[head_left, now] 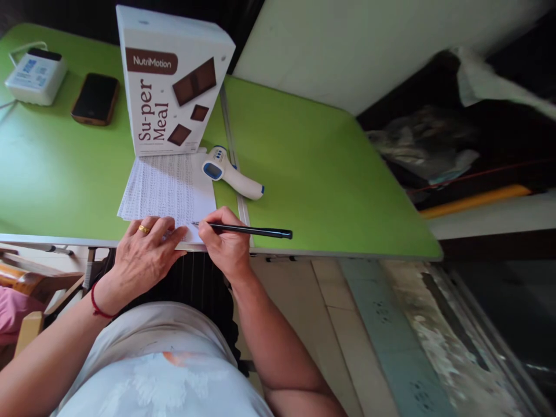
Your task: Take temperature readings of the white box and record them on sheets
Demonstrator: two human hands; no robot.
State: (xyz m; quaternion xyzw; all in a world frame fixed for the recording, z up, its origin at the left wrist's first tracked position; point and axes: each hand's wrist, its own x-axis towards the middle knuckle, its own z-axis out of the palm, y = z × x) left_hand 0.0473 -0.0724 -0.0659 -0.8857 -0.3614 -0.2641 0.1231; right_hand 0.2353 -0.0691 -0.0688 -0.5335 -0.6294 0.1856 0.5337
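My right hand [226,240] grips a black pen [260,231], its tip touching the lower part of a written sheet of paper [167,185]. Rows of small handwriting cover much of that top sheet, and other sheets lie fanned beneath it. Resting on the paper's lower edge is my left hand [150,246], fingers lightly bent and holding nothing, with a ring and a red wrist cord. A white box printed "Su-per Meal" [174,87] stands upright at the papers' far edge. Just right of the sheets lies a white and blue infrared thermometer [232,174].
The green folding table [313,174] has a seam across it right of the papers. A smartphone [95,98] and a white device with a cable [37,76] sit at the far left. Beyond the right end are a dark shelf and crumpled plastic [428,142].
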